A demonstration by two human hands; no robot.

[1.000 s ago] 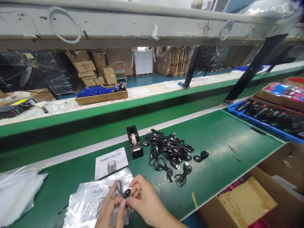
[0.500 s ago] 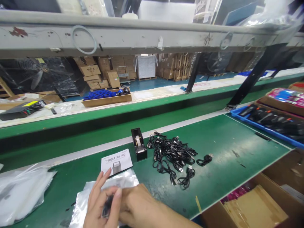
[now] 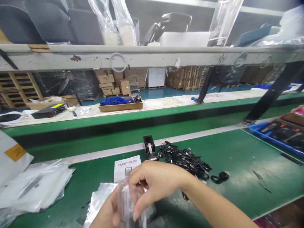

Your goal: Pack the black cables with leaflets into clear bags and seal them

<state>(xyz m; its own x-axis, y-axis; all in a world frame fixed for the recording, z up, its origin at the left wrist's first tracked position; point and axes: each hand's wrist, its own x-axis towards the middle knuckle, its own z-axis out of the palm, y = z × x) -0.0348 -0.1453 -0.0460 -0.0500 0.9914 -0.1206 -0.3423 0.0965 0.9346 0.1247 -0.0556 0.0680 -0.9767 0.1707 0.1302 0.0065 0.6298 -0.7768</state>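
Observation:
Low in the head view, my left hand grips a clear plastic bag from the left side. My right hand reaches across from the right, its thumb and fingers closed on the bag's other side. Something dark shows low in the bag, too blurred to name. Beneath my hands lies a silvery bag. Just behind them is a white booklet printed THUNDER TRAIL PRO, partly covered by my right hand. A pile of black cables lies beyond my right wrist, with one coiled cable apart from it.
A black tape dispenser stands behind the booklet. Stacked clear bags lie at left. At right a blue tray holds several black items. On the ledge behind sit a cardboard tray of blue parts and a black box.
The view has tilted up and turned left. My hands held a small dark thing close together; now a clear plastic bag is between them. My right hand has risen over the booklet's edge.

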